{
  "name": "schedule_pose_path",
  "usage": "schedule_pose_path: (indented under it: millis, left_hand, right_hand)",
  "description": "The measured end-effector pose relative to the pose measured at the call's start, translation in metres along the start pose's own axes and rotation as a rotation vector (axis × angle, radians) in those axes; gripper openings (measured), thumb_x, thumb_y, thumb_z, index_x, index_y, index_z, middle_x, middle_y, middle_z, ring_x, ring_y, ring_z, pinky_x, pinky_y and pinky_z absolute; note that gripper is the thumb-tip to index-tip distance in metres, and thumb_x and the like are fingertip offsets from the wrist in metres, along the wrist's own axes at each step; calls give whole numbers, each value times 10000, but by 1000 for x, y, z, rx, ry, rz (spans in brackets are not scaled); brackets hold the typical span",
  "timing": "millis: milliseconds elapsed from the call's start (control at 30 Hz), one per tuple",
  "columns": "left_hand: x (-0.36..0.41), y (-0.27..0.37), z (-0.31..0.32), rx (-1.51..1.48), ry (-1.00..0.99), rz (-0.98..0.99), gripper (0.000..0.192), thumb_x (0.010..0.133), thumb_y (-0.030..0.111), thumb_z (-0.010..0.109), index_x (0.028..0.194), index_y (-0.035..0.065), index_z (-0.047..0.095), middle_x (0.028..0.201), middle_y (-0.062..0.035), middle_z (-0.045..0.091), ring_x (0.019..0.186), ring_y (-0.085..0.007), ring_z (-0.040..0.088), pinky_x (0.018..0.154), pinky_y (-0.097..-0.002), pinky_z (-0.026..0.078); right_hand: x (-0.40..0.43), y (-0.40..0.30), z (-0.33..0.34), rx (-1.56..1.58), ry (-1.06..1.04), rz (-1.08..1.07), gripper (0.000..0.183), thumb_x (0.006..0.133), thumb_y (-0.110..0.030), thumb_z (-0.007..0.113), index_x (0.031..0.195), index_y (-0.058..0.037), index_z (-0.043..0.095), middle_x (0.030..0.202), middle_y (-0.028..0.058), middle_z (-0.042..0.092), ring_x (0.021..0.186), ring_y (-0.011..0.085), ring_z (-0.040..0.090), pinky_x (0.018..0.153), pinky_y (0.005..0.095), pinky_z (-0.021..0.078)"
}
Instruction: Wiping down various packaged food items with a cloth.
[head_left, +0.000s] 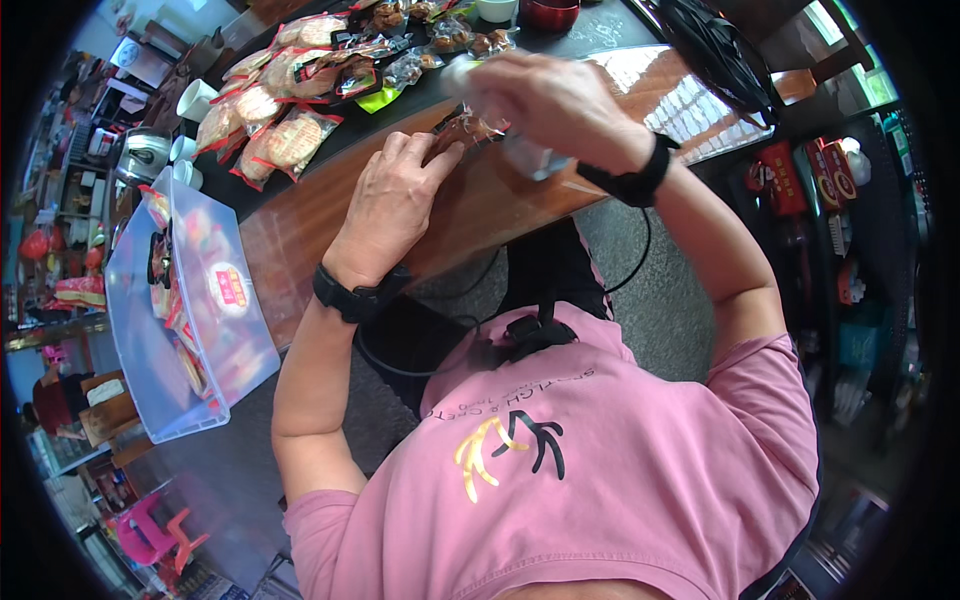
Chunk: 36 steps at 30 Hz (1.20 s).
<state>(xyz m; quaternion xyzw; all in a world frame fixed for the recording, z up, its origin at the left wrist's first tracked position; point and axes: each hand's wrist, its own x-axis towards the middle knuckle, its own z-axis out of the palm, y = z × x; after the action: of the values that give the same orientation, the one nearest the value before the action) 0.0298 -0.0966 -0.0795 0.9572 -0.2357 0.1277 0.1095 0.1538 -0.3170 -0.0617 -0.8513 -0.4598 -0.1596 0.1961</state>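
Note:
My left hand (397, 195) holds the near end of a clear plastic packet of brown food (466, 129) against the glossy wooden table (300, 225). Above the packet's other end is my right hand (555, 101), blurred by motion. Its fingers are closed around a whitish object (459, 77), too blurred to name. Under my right wrist lies a crumpled, clear bluish plastic thing (534, 156), partly hidden by the hand. Beyond my hands, several packets of round pale crackers (296, 139) are heaped beside smaller clear packets of brown food (409, 67).
At the left, a translucent plastic bin (247, 337) holds several packets. White cups (196, 100) and a metal kettle (142, 155) stand behind it. A red bowl (550, 13) and a black bag (720, 64) sit on the far side. Stocked shelves (840, 225) line the right.

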Motion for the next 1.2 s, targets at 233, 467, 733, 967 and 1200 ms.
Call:
schedule_pose_path:
  millis: [233, 467, 733, 967, 1200]
  left_hand:
    - [-6, -4, 4, -6, 9, -3, 558, 820, -75, 560, 1351, 84, 631, 1269, -145, 610, 1144, -343, 588, 1011, -439, 503]
    - [-7, -3, 6, -6, 13, -18, 570, 815, -67, 583, 1360, 99, 624, 1264, -137, 604, 1130, -338, 591, 991, -444, 515]
    - [-9, -1, 2, -26, 0, -12, 563, 816, -66, 586, 1353, 99, 628, 1274, -132, 600, 1129, -336, 591, 978, -445, 516]
    - [-13, -2, 6, -18, 15, -27, 555, 825, -61, 576, 1353, 99, 633, 1292, -136, 596, 1136, -339, 584, 984, -453, 511]
    - [-10, 2, 2, -13, -3, -30, 544, 842, -49, 575, 1363, 100, 631, 1301, -131, 595, 1127, -341, 578, 989, -450, 507]
  right_hand:
    - [-16, 29, 25, -23, -179, 8, 446, 883, -81, 621, 1319, -157, 665, 1296, 84, 693, 1142, 290, 683, 961, 398, 563]
    - [-27, 39, 1, -169, -2, 76, 277, 866, -134, 658, 1133, -175, 719, 1082, 48, 718, 961, 296, 720, 778, 423, 587]
    - [-53, 3, 7, -61, -152, -47, 329, 816, -148, 653, 1122, -232, 740, 1271, 17, 683, 1073, 276, 692, 792, 408, 593]
    - [-29, 24, -29, -241, -247, 146, 237, 878, -140, 618, 1059, -185, 763, 1129, 46, 715, 931, 270, 732, 751, 399, 590]
    - [-8, 5, 27, 57, -20, -111, 284, 861, -110, 632, 1124, -143, 736, 1192, 77, 701, 1013, 301, 701, 852, 409, 581]
